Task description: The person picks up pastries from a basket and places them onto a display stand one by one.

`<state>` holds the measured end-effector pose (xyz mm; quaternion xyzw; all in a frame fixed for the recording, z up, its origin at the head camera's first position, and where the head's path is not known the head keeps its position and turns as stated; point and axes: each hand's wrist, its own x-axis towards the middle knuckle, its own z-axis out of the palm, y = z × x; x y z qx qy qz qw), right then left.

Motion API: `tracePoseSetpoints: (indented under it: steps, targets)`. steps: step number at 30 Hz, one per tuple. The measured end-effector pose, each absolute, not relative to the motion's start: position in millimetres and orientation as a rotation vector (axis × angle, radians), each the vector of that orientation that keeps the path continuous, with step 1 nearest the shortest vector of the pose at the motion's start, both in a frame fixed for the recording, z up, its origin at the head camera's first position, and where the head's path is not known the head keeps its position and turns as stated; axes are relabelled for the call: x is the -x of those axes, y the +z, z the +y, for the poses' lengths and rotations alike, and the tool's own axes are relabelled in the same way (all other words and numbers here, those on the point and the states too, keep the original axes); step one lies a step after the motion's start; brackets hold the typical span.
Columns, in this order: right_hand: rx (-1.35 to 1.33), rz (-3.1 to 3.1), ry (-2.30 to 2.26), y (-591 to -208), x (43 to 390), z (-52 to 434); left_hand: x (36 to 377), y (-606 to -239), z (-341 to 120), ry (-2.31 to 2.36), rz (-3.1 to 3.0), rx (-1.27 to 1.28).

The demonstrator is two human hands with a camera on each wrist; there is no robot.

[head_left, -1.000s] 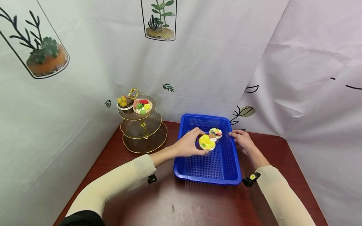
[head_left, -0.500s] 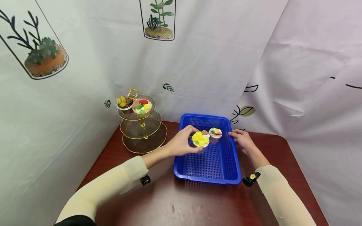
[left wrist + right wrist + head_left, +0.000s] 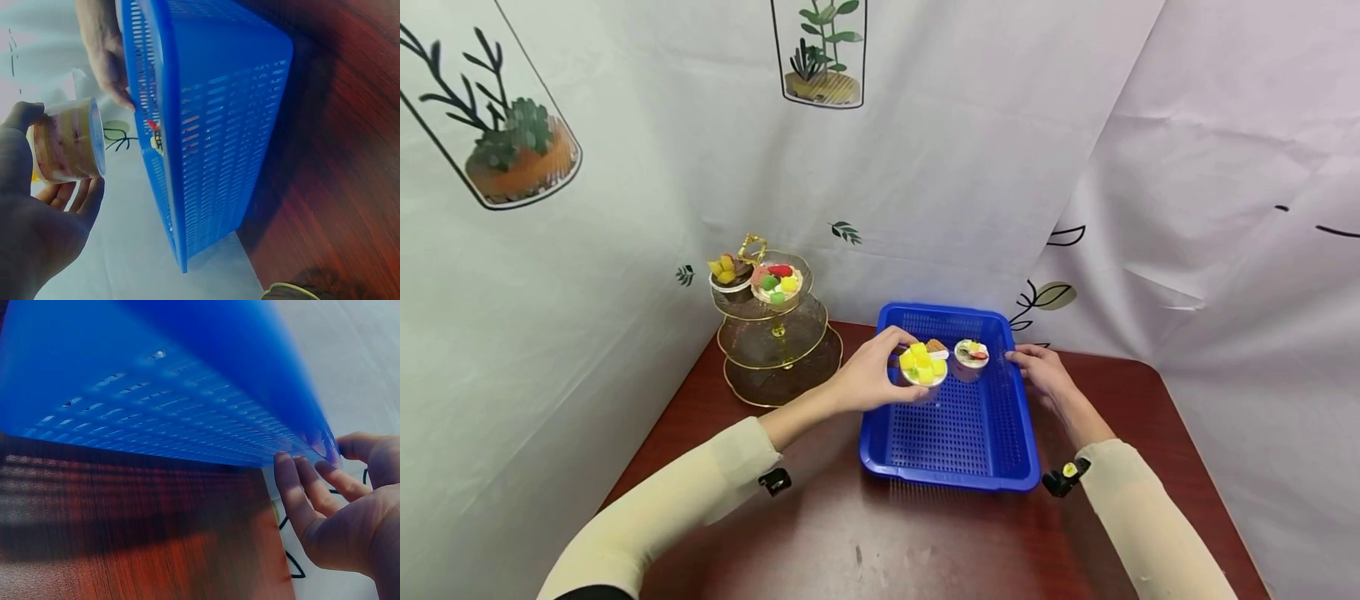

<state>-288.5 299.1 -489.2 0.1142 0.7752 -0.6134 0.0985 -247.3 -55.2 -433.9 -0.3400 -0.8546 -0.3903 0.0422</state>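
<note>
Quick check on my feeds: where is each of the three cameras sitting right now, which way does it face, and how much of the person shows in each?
Head: worn on the head, facing forward and down at the blue basket, tiered stand and table; both sleeved arms show.
Left wrist: faces along the left hand, which holds a dessert cup, toward the basket's outer wall.
Right wrist: low by the table, facing the basket's wall; the right hand touches its rim.
Shared: the basket is in all three views; the cup is in the head and left wrist views.
</note>
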Motion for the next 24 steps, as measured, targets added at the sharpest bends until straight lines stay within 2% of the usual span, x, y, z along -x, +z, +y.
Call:
tracePoseSetpoints:
  steps: [24]
  targets:
    - [-0.355, 2.261, -1.836, -487, 287, 298, 230, -426, -105, -1.381, -2.508, 0.805]
